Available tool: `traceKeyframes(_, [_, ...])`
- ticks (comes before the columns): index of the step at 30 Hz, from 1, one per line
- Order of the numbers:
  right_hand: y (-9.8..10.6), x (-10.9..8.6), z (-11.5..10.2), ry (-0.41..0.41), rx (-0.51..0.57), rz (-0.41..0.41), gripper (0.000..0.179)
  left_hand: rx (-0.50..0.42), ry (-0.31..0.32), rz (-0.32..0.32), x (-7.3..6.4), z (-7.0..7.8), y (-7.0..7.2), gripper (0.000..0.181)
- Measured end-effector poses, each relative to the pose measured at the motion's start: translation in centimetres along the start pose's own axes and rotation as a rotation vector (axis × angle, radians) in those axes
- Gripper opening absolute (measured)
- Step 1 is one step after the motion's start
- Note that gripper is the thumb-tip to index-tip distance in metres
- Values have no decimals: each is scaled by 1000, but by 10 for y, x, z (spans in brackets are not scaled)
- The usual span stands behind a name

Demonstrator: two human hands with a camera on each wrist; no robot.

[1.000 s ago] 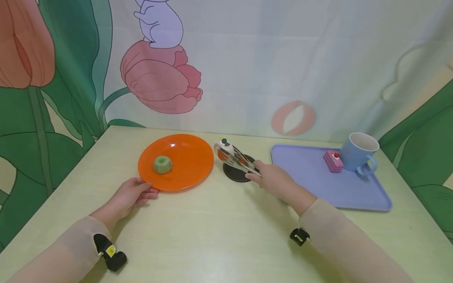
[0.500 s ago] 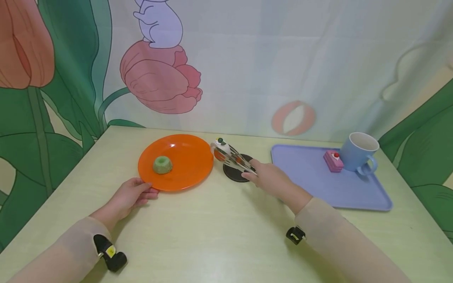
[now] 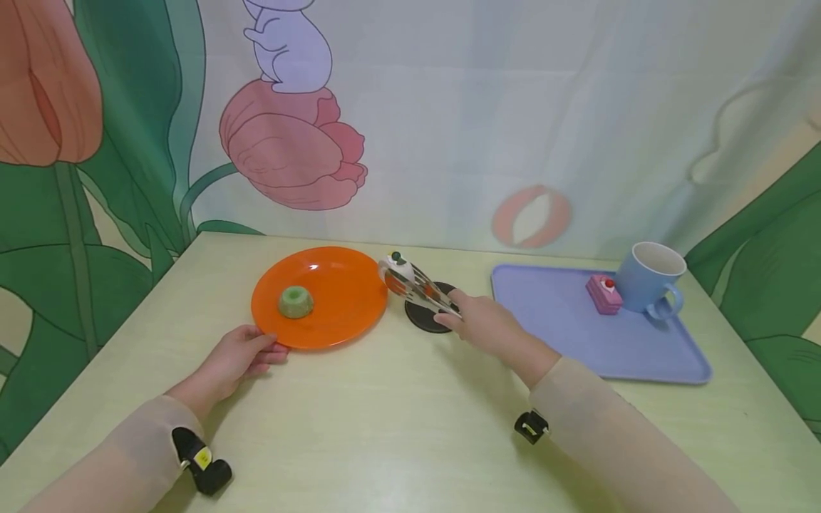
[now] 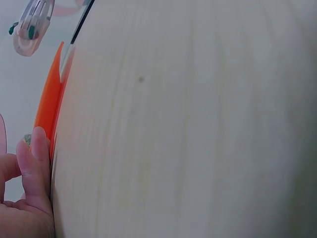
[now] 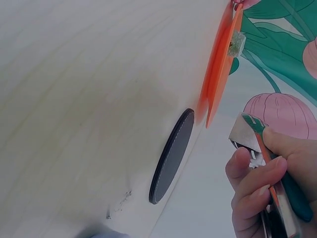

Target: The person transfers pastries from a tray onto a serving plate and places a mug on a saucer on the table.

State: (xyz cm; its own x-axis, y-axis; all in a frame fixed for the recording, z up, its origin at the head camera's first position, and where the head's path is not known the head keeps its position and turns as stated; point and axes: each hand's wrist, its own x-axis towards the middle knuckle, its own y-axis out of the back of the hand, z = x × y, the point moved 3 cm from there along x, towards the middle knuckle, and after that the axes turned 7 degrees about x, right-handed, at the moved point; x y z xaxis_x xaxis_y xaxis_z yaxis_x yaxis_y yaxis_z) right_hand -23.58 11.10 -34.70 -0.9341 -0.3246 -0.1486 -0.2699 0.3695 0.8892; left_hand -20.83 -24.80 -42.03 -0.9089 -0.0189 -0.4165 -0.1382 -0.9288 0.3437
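My left hand [image 3: 240,360] pinches the near-left rim of an orange plate [image 3: 346,313], thumb at the edge and fingers beneath. On that plate sits a small green ring-shaped toy cake [image 3: 296,302]. My right hand [image 3: 490,324] grips metal tongs [image 3: 420,288], whose green and orange handle [image 5: 292,191] shows in the right wrist view. Between the tong ends is a small toy cake [image 3: 399,265] with a white top and a green and yellow topping. It is held up by the plate's right rim, overlapping that rim slightly in the head view.
A round black coaster [image 3: 423,318] lies on the table under the tongs. To the right, a lavender tray [image 3: 551,313] carries a light blue mug [image 3: 648,281] and a pink toy cake slice [image 3: 605,294]. A printed curtain [image 3: 436,142] hangs behind the table.
My right hand has moved a little to the left, bringing the tongs and the toy cake to the plate's right rim. The left hand keeps its hold on the plate.
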Motion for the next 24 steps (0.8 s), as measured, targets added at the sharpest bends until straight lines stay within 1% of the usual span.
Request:
traceKeyframes(7, [-2, 2, -1, -6, 4, 0, 45, 6, 2, 1, -1, 0, 0, 40])
traceKeyframes(13, [-2, 2, -4, 2, 9, 5, 44, 6, -7, 0, -2, 0, 1, 39])
traceKeyframes(24, [-3, 3, -8, -6, 19, -2, 46, -3, -17, 4, -2, 1, 0, 36])
